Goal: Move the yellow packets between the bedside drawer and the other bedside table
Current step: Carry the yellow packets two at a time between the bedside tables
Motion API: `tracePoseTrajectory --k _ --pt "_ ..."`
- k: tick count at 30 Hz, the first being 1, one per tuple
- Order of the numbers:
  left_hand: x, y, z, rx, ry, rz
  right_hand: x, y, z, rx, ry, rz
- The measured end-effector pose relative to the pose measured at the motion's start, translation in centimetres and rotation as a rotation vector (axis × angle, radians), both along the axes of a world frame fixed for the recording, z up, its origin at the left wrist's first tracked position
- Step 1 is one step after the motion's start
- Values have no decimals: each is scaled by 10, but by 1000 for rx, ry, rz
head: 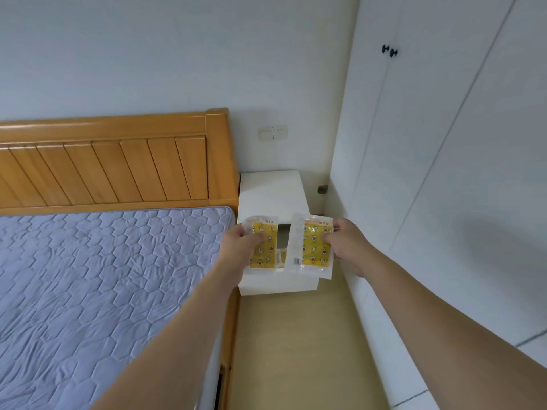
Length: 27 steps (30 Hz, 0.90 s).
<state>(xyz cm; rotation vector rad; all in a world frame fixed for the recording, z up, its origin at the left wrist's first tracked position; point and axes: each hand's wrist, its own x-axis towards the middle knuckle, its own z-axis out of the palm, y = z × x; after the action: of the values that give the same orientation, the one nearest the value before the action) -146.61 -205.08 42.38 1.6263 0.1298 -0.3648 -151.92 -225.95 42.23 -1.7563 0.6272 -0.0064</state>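
My left hand (pixel 241 242) grips one yellow packet (pixel 264 251) with clear plastic edges. My right hand (pixel 344 241) holds a second yellow packet (pixel 312 248) of the same kind. Both packets hang upright above the pulled-out drawer (pixel 278 281) of the white bedside table (pixel 272 192). Between the two packets, part of another packet (pixel 280 255) shows inside the drawer. The rest of the drawer's inside is hidden behind the packets and my hands.
A bed with a blue quilted mattress (pixel 103 276) and a wooden headboard (pixel 118 164) fills the left. White wardrobe doors (pixel 444 173) with black knobs (pixel 389 51) stand on the right. A narrow strip of beige floor (pixel 290 350) runs between bed and wardrobe. A wall socket (pixel 273 132) sits above the table.
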Motion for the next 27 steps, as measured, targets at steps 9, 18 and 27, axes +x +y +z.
tracePoseTrajectory --k 9,18,27 --pt "128 -41 -9 136 -7 111 151 -57 -45 -9 55 72" --pt "249 -76 -67 471 -55 31 281 -88 -110 -97 158 197" --pt "363 -82 -299 564 -48 -75 389 -85 -342 -218 215 258"
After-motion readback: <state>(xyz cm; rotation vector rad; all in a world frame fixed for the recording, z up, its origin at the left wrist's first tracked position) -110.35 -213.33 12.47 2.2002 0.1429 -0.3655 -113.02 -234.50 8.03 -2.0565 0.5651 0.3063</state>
